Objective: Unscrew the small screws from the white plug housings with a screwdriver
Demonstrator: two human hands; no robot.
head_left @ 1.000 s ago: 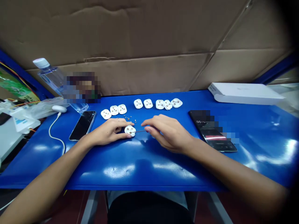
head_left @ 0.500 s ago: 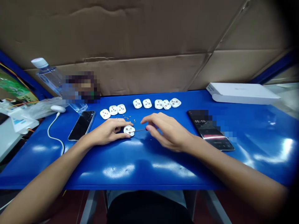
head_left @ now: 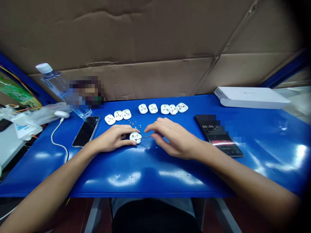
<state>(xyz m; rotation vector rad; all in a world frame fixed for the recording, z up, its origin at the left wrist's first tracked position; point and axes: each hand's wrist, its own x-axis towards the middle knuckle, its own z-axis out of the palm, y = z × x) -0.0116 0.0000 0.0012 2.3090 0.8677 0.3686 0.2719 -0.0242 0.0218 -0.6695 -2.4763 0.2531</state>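
My left hand [head_left: 114, 138] grips a small round white plug body [head_left: 135, 137] at its edge, on the blue table. My right hand [head_left: 175, 138] pinches a thin precision screwdriver [head_left: 144, 137], whose tip rests on the plug's face and whose handle is hidden in my fingers. Behind my hands, a scatter of tiny metal screws [head_left: 133, 124] lies on the tabletop. Beyond them stand several matching white plug bodies [head_left: 153, 108] in a loose row, with small metal parts showing in their faces.
A blue table [head_left: 145, 181] ends at a front edge below my forearms. A cracked black phone [head_left: 86, 131] lies left, a second phone [head_left: 217, 136] showing a timer lies right, and a white box [head_left: 251, 102] sits far right. A water bottle [head_left: 54, 82], a white cable [head_left: 57, 139] and cardboard stand behind.
My right hand has moved slightly left, closer to the plug, with the screwdriver's tip on its face. The left hand and plug stay nearly in place.
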